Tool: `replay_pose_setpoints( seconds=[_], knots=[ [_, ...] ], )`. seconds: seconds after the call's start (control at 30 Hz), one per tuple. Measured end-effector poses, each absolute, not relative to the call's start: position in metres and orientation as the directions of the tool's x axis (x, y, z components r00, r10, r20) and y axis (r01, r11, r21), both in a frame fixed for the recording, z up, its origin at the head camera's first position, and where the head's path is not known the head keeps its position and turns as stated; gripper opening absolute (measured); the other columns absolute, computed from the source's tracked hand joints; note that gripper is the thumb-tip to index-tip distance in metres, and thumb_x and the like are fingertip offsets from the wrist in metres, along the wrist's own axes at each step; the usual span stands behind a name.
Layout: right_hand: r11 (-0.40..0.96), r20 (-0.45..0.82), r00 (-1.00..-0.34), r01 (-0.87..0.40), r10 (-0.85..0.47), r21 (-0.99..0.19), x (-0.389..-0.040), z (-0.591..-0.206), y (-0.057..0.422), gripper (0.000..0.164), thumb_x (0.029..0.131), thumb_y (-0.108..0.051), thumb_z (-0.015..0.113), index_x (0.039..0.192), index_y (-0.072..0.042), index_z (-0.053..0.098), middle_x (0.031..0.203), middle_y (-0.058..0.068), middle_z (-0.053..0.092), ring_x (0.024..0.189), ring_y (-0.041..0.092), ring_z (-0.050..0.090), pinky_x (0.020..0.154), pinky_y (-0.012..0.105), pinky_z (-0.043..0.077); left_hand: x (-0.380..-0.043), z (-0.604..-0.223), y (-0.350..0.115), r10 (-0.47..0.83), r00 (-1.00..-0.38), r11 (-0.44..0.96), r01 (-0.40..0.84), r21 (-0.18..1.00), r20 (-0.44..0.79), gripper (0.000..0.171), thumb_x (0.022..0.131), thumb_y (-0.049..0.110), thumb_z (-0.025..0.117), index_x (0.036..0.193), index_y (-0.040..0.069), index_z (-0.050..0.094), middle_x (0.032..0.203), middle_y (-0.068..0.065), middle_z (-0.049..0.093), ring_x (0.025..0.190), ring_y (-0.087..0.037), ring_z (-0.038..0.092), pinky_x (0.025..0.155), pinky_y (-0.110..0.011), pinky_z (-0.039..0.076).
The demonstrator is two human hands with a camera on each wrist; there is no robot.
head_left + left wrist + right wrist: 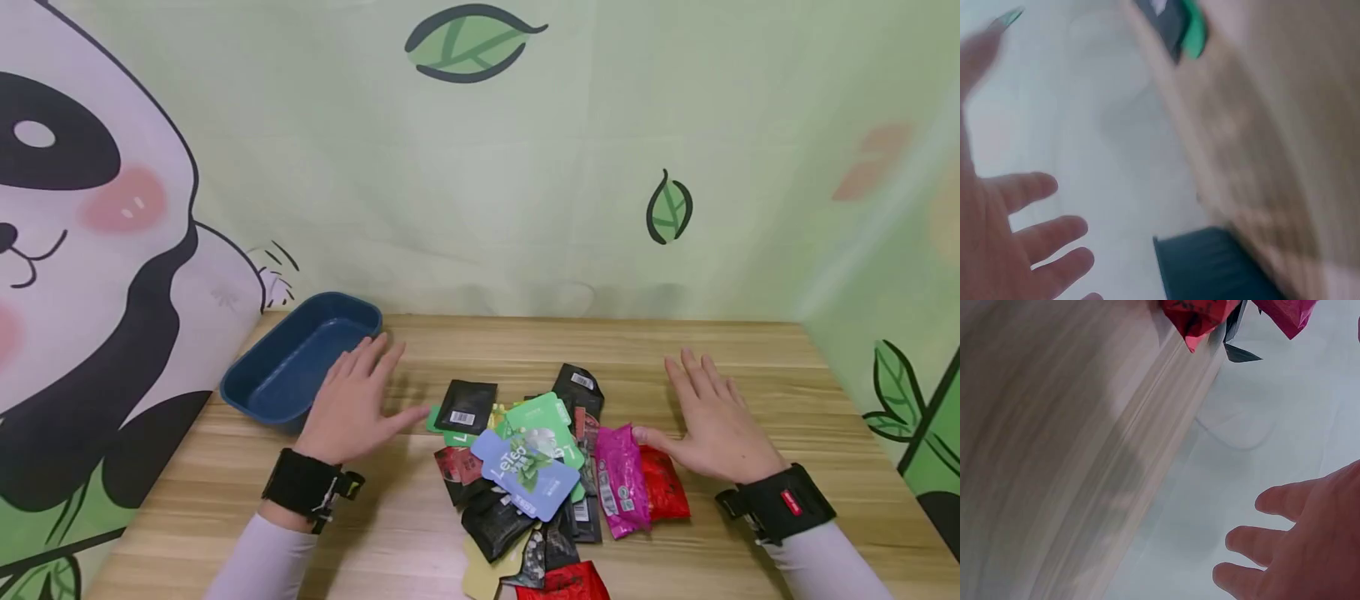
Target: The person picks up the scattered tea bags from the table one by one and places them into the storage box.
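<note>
Between the two hands lies a heap of small packets on the wooden table. On top are a blue packet [531, 475] and a green packet [543, 425]; a black packet [467, 404] sits at the upper left. At the heap's right side are a magenta packet [622, 482] and a red packet [663, 487]. My left hand [351, 408], fingers spread and holding nothing, hovers between the heap and a blue tray [251, 408], covering part of its near side. My right hand [712, 425] is spread with nothing in it, thumb close to the magenta packet; whether they touch I cannot tell.
The wooden table [765, 375] ends at the back against a pale green cloth [540, 208] printed with leaves and a panda. Another red packet [566, 583] and a yellow piece [483, 567] lie at the heap's near edge. Both wrists wear black straps.
</note>
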State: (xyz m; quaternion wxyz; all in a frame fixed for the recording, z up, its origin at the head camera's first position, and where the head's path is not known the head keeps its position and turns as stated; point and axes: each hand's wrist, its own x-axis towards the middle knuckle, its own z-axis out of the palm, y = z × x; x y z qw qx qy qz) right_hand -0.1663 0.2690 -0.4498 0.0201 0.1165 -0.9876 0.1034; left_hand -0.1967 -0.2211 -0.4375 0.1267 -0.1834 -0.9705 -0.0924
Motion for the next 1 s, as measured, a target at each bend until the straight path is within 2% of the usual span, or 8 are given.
replay_pose_setpoints(
  seconds=[0.2,0.43,0.73,1.0],
  knots=[
    [0.951,0.067,-0.972,-0.234,-0.225,-0.205,-0.166,-0.450,0.270,0.119,0.086,-0.080,0.057,0.162,0.003,0.018,0.169,0.032,0.014,0.153,0.057,0.014,0.116,0.078,0.015,-0.202,-0.418,-0.259,0.193,-0.908,0.943,0.277,0.187,0.373,0.085,0.090,0.055,0.072,0.155,0.008,0.044,0.160,-0.023,0.041,0.145,-0.047,0.040,0.112,-0.067,0.036],
    [0.951,0.069,-0.973,-0.232,-0.222,-0.204,-0.167,-0.450,0.269,0.119,0.085,-0.080,0.057,0.162,0.003,0.019,0.168,0.032,0.015,0.153,0.057,0.015,0.117,0.077,0.016,-0.204,-0.409,-0.307,0.016,-0.928,0.957,0.122,0.262,0.373,0.082,0.092,0.052,0.071,0.153,0.004,0.044,0.152,-0.030,0.044,0.135,-0.055,0.042,0.103,-0.073,0.035],
    [0.951,0.063,-0.973,-0.230,-0.221,-0.209,-0.166,-0.451,0.268,0.120,0.085,-0.081,0.057,0.162,0.002,0.018,0.169,0.031,0.014,0.153,0.057,0.014,0.117,0.076,0.015,-0.204,-0.416,-0.350,-0.198,-0.953,0.943,-0.121,0.311,0.229,0.086,0.097,0.056,0.060,0.157,-0.001,0.034,0.156,-0.037,0.032,0.139,-0.060,0.032,0.107,-0.076,0.028],
    [0.949,0.060,-0.973,-0.230,-0.223,-0.213,-0.167,-0.452,0.268,0.119,0.085,-0.081,0.057,0.162,0.002,0.020,0.169,0.031,0.013,0.153,0.057,0.015,0.117,0.076,0.016,-0.204,-0.426,-0.370,-0.358,-0.931,0.883,-0.315,0.349,0.066,0.089,0.098,0.049,0.059,0.158,-0.006,0.023,0.155,-0.041,0.026,0.136,-0.062,0.032,0.107,-0.074,0.031]
  ],
)
